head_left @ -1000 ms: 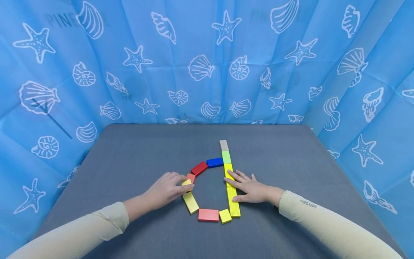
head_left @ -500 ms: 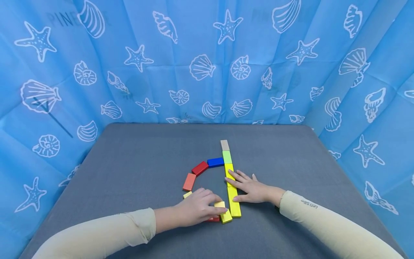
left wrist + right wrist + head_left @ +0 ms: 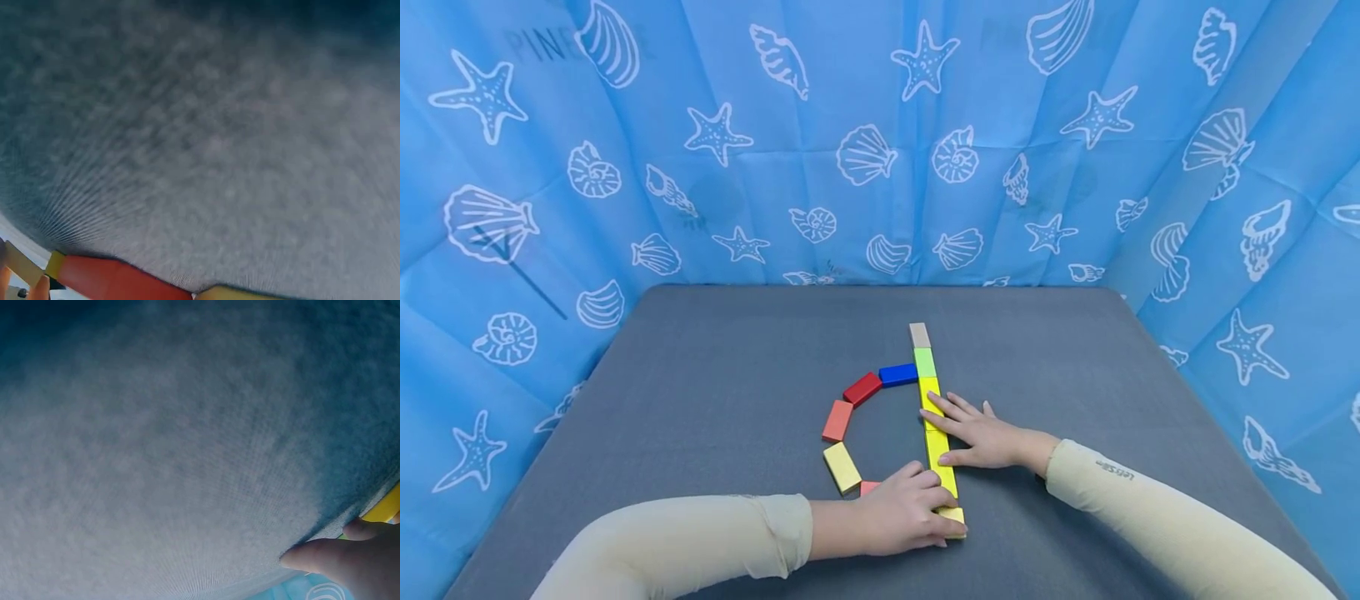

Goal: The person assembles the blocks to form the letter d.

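Note:
My left hand [image 3: 910,510] pinches a small pale yellow block [image 3: 953,518] at the near end of a straight row of blocks. In the left wrist view this block [image 3: 24,265] shows between fingertips at the lower left. My right hand [image 3: 988,437] lies spread, its fingers resting on two bright yellow blocks [image 3: 940,458] of the row. Beyond these are a light green block [image 3: 924,362] and a greyish-white block [image 3: 919,335]. A small bright yellow block [image 3: 55,264] is hidden from the head view behind the left hand.
Left of the row curve a blue block [image 3: 898,375], a red block [image 3: 862,388], an orange-red block [image 3: 837,421], a pale yellow block [image 3: 842,468] and a pink-red block [image 3: 868,487], partly covered. The grey tabletop [image 3: 737,350] meets a blue shell-print curtain [image 3: 820,167].
My left hand has carried the small pale yellow block from the left side of the curve, nearer and rightward, to the row's near end. My right hand has stayed in place.

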Available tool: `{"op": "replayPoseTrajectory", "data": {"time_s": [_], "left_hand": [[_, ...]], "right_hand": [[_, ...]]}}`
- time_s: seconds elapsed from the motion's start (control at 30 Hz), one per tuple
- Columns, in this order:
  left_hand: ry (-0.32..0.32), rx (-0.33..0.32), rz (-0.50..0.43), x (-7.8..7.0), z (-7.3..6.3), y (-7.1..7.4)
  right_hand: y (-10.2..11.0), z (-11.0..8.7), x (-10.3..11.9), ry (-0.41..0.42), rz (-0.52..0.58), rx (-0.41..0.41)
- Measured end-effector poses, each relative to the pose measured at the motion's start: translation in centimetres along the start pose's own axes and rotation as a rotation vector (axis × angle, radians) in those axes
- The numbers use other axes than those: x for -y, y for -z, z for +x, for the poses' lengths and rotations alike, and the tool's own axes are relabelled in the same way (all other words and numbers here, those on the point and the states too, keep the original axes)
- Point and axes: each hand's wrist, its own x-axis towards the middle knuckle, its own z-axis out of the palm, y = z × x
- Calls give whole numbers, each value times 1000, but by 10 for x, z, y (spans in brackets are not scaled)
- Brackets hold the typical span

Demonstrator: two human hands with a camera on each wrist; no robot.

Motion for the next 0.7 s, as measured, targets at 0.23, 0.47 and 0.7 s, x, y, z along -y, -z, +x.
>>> {"op": "replayPoseTrajectory", "data": {"time_s": [0.23, 0.47, 0.7], "left_hand": [[-30, 59, 0, 2, -1, -1], [-86, 78, 73, 6, -5, -1], [-72, 26, 168, -4, 2, 0]], "right_hand": [[0, 0, 0, -8, 8, 3], [1, -1, 2, -17, 6, 9], [2, 0, 2, -18, 12, 10]]}}
